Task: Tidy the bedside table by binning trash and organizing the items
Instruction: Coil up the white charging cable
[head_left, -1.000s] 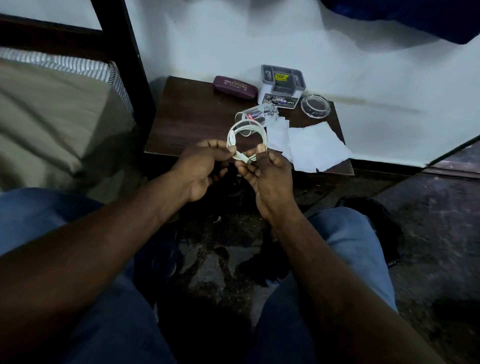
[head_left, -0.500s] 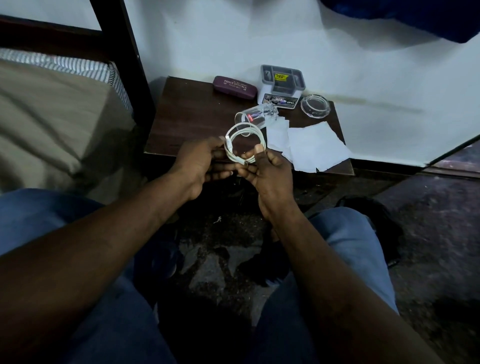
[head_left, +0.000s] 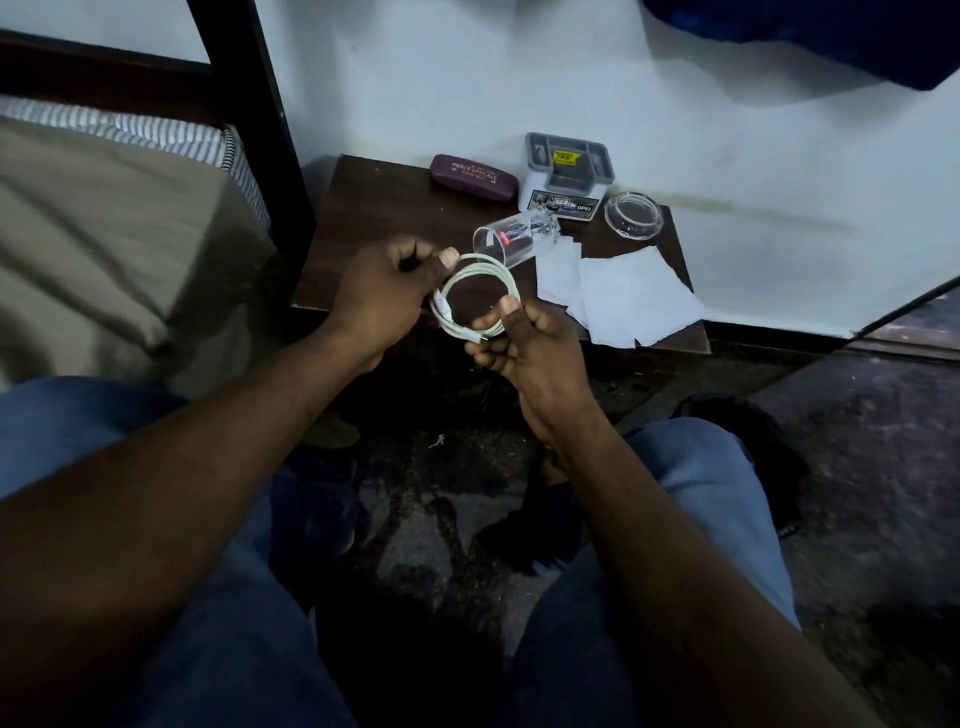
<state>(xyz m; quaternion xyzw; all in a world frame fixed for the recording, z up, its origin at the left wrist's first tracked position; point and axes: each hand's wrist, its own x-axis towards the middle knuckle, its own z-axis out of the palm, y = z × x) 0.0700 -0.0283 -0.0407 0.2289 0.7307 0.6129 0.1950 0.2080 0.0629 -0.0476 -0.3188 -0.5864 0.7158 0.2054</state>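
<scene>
Both hands are on the job, held just off the near edge of the surface (head_left: 363, 218). Left hand (head_left: 382, 299) has its fingers curled in, thumb and forefinger pinching the top-left of the white cable (head_left: 485, 270); right hand (head_left: 524, 343) is closed on the lower right of the coil, thumb pressed over the strands. So the cable hangs between the two hands as a loose round loop, its open face turned up toward the camera, a plug end showing on the lower-left arc (which end it is, too small to tell).

What matters now is where that coil goes. The grey organizer (head_left: 566, 161) stands at the far edge against the wall, forward and to the right of the hands, with the maroon glasses case (head_left: 472, 177) just to its left. Between the hands and the organizer lies a clear tumbler (head_left: 517, 236) on its side, mouth toward the near edge, long axis running back toward the organizer. White papers (head_left: 634, 296) spread over the near-right corner, and a glass dish (head_left: 634, 215) sits near the far-right corner.

My read: the right hand is the nearer one for carrying the coil back there, and its path passes right over that tipped tumbler. Lots left to sort yet.
</scene>
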